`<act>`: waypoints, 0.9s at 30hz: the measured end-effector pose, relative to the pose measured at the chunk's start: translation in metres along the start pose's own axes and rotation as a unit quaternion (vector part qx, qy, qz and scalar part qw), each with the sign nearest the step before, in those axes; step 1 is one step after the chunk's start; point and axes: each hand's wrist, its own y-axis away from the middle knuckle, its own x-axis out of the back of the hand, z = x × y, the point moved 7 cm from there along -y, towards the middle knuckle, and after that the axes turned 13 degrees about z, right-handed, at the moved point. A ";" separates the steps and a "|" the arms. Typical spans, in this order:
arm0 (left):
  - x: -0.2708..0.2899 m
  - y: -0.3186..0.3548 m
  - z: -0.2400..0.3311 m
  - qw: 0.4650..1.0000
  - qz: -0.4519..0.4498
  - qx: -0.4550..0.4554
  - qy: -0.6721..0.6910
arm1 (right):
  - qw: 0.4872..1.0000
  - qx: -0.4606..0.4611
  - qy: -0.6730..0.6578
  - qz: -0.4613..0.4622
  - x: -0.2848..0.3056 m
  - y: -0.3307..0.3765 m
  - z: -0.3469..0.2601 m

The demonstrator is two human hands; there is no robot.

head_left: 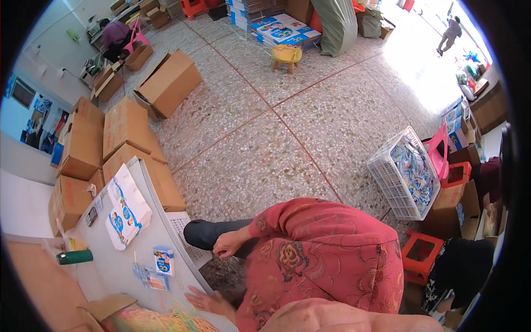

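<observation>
The left hand (206,301) is seen spread flat, fingers apart, pressed on the near edge of the pale grey flat-topped desk (119,260); nothing is clamped in that grip. Just below it, a loose heap of thin yellow and multicoloured rubber bands (160,320) is spilled out of an open brown cardboard tray. The right hand (229,243) is held loosely curled beside the desk's edge, close to a white perforated plastic panel (185,232); whether anything is pinched in it cannot be told.

Up and left of the left hand, one small blue-and-white printed carton (164,260) is stood upright, and a few flat printed cards (148,276) are fanned beside it. Further off, one stack of white printed flat sheets (127,207) is laid, its end overhanging the desk.

Trouble is judged likely here: the bands, piled so near the edge, could be swept to the floor by the flat hand, and the upright carton could be toppled by a careless reach.

Counted: two hands, one carton, one stack, one dark green cylinder (74,257), one white plastic crate (406,174) far right.
</observation>
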 end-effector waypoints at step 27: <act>-0.001 0.000 0.000 0.997 0.043 -0.034 0.045 | 1.000 0.009 -0.020 0.009 -0.010 -0.001 -0.001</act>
